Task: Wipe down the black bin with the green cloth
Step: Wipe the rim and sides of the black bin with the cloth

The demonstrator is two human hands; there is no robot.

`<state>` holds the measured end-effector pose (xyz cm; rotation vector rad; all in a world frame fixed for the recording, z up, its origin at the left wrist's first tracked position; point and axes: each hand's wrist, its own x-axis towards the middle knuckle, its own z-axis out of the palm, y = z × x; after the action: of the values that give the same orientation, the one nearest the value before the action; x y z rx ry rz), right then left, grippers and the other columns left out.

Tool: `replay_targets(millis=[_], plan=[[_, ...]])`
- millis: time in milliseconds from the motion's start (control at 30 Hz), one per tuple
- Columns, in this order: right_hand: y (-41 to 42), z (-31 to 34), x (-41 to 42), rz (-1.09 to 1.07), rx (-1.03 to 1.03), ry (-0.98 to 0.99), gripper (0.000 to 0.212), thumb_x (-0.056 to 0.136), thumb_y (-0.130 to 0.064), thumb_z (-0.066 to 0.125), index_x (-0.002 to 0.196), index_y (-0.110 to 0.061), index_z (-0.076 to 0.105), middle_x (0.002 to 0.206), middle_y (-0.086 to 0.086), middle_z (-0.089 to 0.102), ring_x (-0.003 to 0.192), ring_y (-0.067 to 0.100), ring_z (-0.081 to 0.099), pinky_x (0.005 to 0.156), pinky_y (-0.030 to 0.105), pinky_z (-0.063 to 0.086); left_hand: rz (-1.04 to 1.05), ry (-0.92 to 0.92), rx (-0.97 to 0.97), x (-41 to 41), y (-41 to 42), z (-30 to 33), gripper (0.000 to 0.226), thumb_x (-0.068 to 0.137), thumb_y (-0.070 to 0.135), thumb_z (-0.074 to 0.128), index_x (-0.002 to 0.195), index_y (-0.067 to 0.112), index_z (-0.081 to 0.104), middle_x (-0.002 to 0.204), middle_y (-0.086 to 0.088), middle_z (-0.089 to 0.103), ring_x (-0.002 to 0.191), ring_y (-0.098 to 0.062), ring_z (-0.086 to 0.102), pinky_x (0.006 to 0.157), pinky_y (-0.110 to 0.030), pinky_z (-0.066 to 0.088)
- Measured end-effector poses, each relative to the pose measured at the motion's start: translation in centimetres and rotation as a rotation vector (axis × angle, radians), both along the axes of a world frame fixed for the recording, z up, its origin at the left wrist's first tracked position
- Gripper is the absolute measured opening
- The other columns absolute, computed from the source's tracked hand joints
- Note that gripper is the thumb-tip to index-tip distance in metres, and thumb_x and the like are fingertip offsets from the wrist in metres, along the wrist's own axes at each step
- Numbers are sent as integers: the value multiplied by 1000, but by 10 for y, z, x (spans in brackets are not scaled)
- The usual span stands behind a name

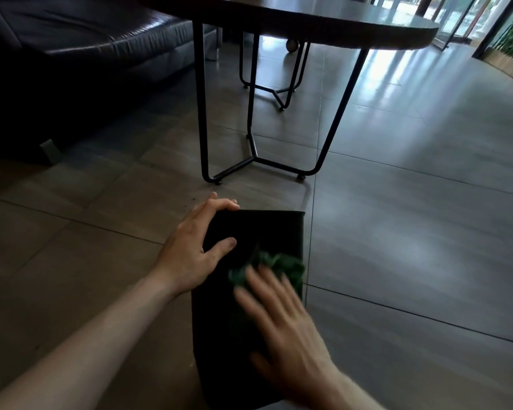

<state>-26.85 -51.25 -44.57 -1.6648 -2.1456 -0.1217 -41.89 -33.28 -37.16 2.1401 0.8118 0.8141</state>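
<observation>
The black bin point(267, 229) lies on its side on the tiled floor, low in the middle of the view, its long flat face turned up. My left hand point(194, 247) grips the bin's far left corner, fingers over the edge and thumb on the top face. The green cloth point(274, 263) is bunched on the bin's right part. My right hand point(282, 324) presses flat on the cloth with fingers spread; it is blurred by motion. Much of the cloth is hidden under that hand.
A round dark table point(323, 22) on thin black metal legs point(252, 155) stands just beyond the bin. A dark leather sofa point(80, 51) fills the upper left. Grey floor tiles point(427, 202) stretch to the right toward glass doors point(462, 16).
</observation>
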Motion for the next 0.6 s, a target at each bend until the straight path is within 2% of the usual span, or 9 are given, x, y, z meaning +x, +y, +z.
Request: replay_targets(millis=[67,133,167,233,333,433,500,567,600], plan=[[-35,-32,-2,135,34,-226,64,97,-37,61,156,-26,38,167,10,29,154,34,23,111,54,43,3,0,-16,-4,0,1,50,87,17,73,125,39,49,143,18,53,148,-2,26,115,-51,34],[-52,-45,7,214,51,-357,53,105,-40,53,156,-30,39,166,10,31,153,33,27,110,48,46,-17,2,-15,-5,-2,0,49,87,19,73,125,40,49,142,19,53,148,-2,26,115,-53,34],[-51,-42,13,221,60,-352,51,106,-39,52,155,-31,39,166,10,29,154,32,27,111,47,45,-24,0,-6,-4,-3,0,49,87,19,73,125,39,49,142,19,53,149,-2,25,116,-53,34],[-34,-25,22,172,70,-203,52,105,-34,54,155,-32,40,167,11,26,154,30,26,114,48,41,-20,-1,0,-5,-4,1,50,87,17,74,125,39,49,142,18,54,149,-3,26,116,-53,34],[14,15,28,-43,143,127,60,95,-25,66,151,-30,44,167,10,24,154,30,25,115,53,40,-40,-7,-4,-4,-5,2,51,87,15,74,125,37,49,142,18,54,149,-2,25,117,-51,33],[47,44,21,-242,199,334,67,86,-21,62,151,-28,46,168,7,21,157,28,16,115,57,39,-76,-23,-2,0,-9,3,51,87,10,72,125,36,51,142,16,55,149,-3,25,118,-48,32],[41,35,10,-217,170,262,75,84,-26,61,156,-26,38,169,9,18,157,29,12,118,59,33,-64,-27,8,2,-7,3,50,88,7,71,125,34,52,142,15,55,149,-4,26,118,-48,32],[9,4,-4,-56,97,101,83,85,-27,65,160,-27,30,170,10,16,157,31,14,118,58,34,-30,-24,-5,-1,-4,2,50,87,7,71,124,35,51,141,15,56,149,-3,26,118,-49,32],[-12,-15,-7,45,75,-19,78,91,-28,63,160,-28,28,170,11,16,156,32,17,117,55,36,-17,-22,-19,-4,-3,2,50,87,8,71,123,36,51,141,17,55,148,-1,26,117,-49,32]])
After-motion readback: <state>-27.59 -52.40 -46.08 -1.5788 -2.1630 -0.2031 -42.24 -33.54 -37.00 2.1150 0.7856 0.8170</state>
